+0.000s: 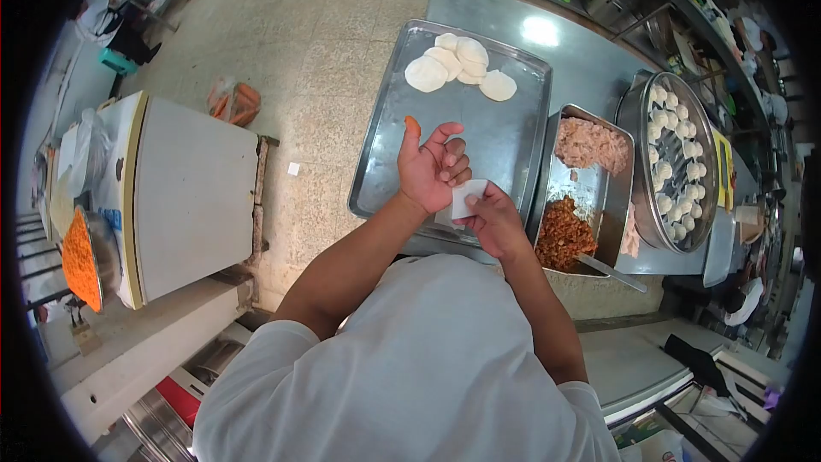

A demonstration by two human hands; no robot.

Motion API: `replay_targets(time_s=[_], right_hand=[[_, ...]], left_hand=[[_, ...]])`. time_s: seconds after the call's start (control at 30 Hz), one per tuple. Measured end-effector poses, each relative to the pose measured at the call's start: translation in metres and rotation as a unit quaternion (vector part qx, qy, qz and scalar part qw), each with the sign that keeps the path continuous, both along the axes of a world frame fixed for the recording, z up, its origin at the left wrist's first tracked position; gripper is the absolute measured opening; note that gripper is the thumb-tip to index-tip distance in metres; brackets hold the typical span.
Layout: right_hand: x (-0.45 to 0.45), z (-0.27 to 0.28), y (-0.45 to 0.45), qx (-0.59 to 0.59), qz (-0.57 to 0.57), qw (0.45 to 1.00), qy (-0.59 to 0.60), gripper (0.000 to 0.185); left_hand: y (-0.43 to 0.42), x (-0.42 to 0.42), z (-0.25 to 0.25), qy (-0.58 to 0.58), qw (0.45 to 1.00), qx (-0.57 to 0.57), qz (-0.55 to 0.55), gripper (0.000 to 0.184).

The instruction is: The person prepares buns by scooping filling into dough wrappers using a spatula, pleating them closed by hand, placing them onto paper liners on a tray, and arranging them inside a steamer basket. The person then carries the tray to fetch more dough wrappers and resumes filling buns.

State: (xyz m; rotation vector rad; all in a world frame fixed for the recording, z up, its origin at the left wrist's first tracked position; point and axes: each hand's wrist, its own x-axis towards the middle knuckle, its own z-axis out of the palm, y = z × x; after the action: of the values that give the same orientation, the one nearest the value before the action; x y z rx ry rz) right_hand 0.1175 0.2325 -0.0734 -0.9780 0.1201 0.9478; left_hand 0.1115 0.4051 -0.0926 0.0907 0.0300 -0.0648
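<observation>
My left hand (432, 167) is turned palm up over the large metal tray (389, 133). Its thumb tip is orange, the index finger sticks out and the other fingers curl loosely, with nothing visible in the palm. Close beside it, my right hand (498, 221) pinches a small white square of paper (466, 198) near the tray's front edge. Several round, pale dough wrappers (446, 62) lie overlapping at the far end of the tray.
Right of the tray, a metal pan (560, 186) holds pale minced meat (590, 144), reddish-brown filling (564, 235) and a long-handled utensil (611, 272). Beyond stands a round steamer (631, 133) of white dumplings (680, 162). A white cabinet (197, 197) is left, near an orange-filled bowl (81, 261).
</observation>
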Motion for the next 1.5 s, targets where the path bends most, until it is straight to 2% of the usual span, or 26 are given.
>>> replay_targets(time_s=[0.07,0.1,0.13,0.17,0.2,0.23,0.27,0.33,0.4,0.43,0.5,0.53,0.63,0.67,0.73,0.77,0.83,0.9,1.07,1.13,1.2,1.23,1.3,1.33,1.4,1.5], right_hand=[[0.003,-0.01,-0.002,-0.121,-0.051,0.989,-0.061,0.016],[0.007,-0.014,-0.004,-0.123,-0.056,0.989,-0.062,0.016],[0.012,-0.019,-0.007,-0.201,-0.088,0.971,-0.096,0.016],[0.016,-0.024,-0.01,-0.278,-0.121,0.944,-0.127,0.015],[0.017,-0.03,-0.013,-0.317,-0.134,0.929,-0.137,0.018],[0.017,-0.032,-0.015,-0.32,-0.142,0.927,-0.136,0.018],[0.014,-0.034,-0.015,-0.362,-0.133,0.911,-0.147,0.019],[0.01,-0.043,-0.018,-0.404,-0.121,0.894,-0.155,0.021],[0.008,-0.057,-0.019,-0.514,-0.054,0.794,-0.319,0.027],[0.007,-0.057,-0.021,-0.514,-0.056,0.795,-0.317,0.027],[0.006,-0.056,-0.025,-0.535,-0.063,0.739,-0.404,0.03],[0.006,-0.054,-0.026,-0.536,-0.065,0.739,-0.403,0.03],[0.004,-0.052,-0.026,-0.551,-0.075,0.731,-0.396,0.032],[0.005,-0.053,-0.026,-0.542,-0.071,0.746,-0.38,0.031],[0.004,-0.056,-0.026,-0.534,-0.072,0.762,-0.36,0.03],[0.004,-0.058,-0.026,-0.534,-0.064,0.753,-0.38,0.028],[0.003,-0.06,-0.025,-0.533,-0.056,0.744,-0.399,0.026],[0.004,-0.06,-0.02,-0.485,-0.032,0.783,-0.388,0.024],[0.006,-0.04,-0.016,-0.512,-0.009,0.773,-0.375,0.021],[0.006,-0.043,-0.018,-0.519,0.012,0.767,-0.376,0.021],[0.003,-0.049,-0.015,-0.464,0.045,0.815,-0.344,0.019],[0.003,-0.056,-0.015,-0.463,0.047,0.815,-0.345,0.019],[-0.001,-0.069,-0.013,-0.439,-0.065,0.762,-0.472,0.02],[-0.001,-0.063,-0.014,-0.439,-0.064,0.762,-0.472,0.02],[0.002,-0.051,-0.019,-0.469,-0.054,0.793,-0.385,0.025],[0.002,-0.048,-0.015,-0.48,0.0,0.797,-0.366,0.025]], left_hand=[[0.003,0.001,-0.011,-0.013,1.0,0.022,0.007,0.068],[0.004,0.001,-0.02,0.037,0.977,0.204,0.043,0.061],[0.007,0.001,-0.025,0.083,0.918,0.379,0.076,0.055],[0.012,-0.004,-0.022,0.078,0.92,0.379,0.07,0.055],[0.018,-0.017,-0.018,-0.038,0.794,0.606,0.043,0.045],[0.019,-0.027,-0.013,-0.152,0.604,0.783,0.016,0.035],[0.014,-0.033,-0.007,-0.157,0.605,0.781,0.012,0.035],[0.007,-0.045,0.003,-0.267,0.432,0.859,-0.068,0.026],[-0.002,-0.049,0.007,-0.26,0.416,0.866,-0.099,0.024],[-0.006,-0.05,0.008,-0.252,0.401,0.871,-0.127,0.023],[-0.01,-0.048,0.006,-0.246,0.381,0.879,-0.151,0.025],[-0.011,-0.047,0.005,-0.237,0.361,0.886,-0.172,0.027],[-0.007,-0.047,-0.008,-0.208,0.406,0.883,-0.111,0.031],[-0.003,-0.046,-0.009,-0.212,0.403,0.883,-0.112,0.031],[0.004,-0.045,-0.009,-0.174,0.492,0.846,-0.108,0.033],[0.005,-0.046,-0.009,-0.177,0.49,0.846,-0.11,0.033],[0.005,-0.048,-0.012,-0.121,0.549,0.82,-0.109,0.035],[0.004,-0.048,-0.017,-0.126,0.549,0.822,-0.084,0.036],[0.002,-0.051,-0.019,-0.099,0.56,0.821,-0.056,0.038],[0.001,-0.051,-0.02,-0.126,0.538,0.832,-0.049,0.038],[-0.001,-0.053,-0.02,-0.148,0.52,0.84,-0.042,0.039],[-0.002,-0.053,-0.016,-0.17,0.498,0.85,-0.034,0.039],[0.0,-0.056,-0.007,-0.176,0.487,0.854,-0.04,0.039],[-0.001,-0.057,-0.004,-0.185,0.477,0.858,-0.046,0.039],[0.001,-0.061,-0.005,-0.175,0.489,0.853,-0.051,0.039],[0.002,-0.067,-0.011,-0.167,0.499,0.848,-0.056,0.039]])
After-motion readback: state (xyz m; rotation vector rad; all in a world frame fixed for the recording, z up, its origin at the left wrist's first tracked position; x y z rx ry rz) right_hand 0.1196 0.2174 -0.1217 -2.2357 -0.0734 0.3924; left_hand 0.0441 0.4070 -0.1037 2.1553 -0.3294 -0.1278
